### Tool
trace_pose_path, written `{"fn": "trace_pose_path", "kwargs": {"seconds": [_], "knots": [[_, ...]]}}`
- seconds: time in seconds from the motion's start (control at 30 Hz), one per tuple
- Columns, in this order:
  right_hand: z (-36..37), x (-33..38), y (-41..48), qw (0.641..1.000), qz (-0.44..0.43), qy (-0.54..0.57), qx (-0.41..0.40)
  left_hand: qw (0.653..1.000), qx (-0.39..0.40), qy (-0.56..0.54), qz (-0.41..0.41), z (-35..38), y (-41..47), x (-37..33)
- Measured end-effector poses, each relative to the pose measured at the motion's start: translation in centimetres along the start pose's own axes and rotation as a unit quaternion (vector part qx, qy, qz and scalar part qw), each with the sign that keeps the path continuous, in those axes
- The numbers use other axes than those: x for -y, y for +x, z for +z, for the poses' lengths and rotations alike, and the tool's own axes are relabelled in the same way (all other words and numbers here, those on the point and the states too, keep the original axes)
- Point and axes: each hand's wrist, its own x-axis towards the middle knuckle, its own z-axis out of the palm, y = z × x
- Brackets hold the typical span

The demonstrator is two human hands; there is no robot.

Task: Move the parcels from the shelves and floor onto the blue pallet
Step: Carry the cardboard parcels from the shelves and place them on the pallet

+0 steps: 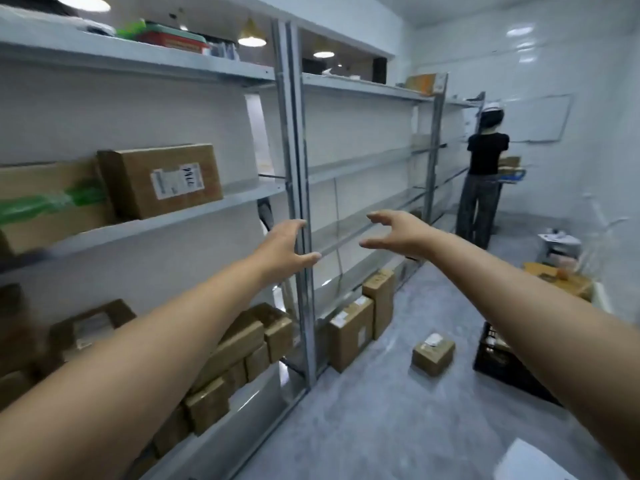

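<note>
Grey metal shelving [294, 133] is set along a white wall. The left hand [287, 247] and right hand [398, 233] are held out with fingers spread wide, and nothing is gripped. A labelled parcel [159, 180] is shelved left of the left fingers. A small parcel [433, 353] is seen on the floor [381, 427], below the right fingers and well apart.

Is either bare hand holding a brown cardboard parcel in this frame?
No, the left hand and the right hand both reach forward with fingers spread, holding nothing.
</note>
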Motion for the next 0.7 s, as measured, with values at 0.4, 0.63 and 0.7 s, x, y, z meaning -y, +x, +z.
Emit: {"fn": "trace_pose_path", "kwargs": {"seconds": [0.4,0.63,0.7], "knots": [[-1.3,-17.1,6.2,0.987,0.149,-0.012,-0.056,0.990,0.083,-0.047,0.100,14.2,16.7,-4.2],[-1.1,-23.6,15.7,0.971,0.223,-0.006,-0.082,0.982,0.117,-0.060,0.139,18.9,29.7,-1.8],[-1.0,-25.1,18.5,0.965,0.249,0.003,-0.086,0.978,0.132,-0.065,0.147,19.9,33.6,-1.0]]}}
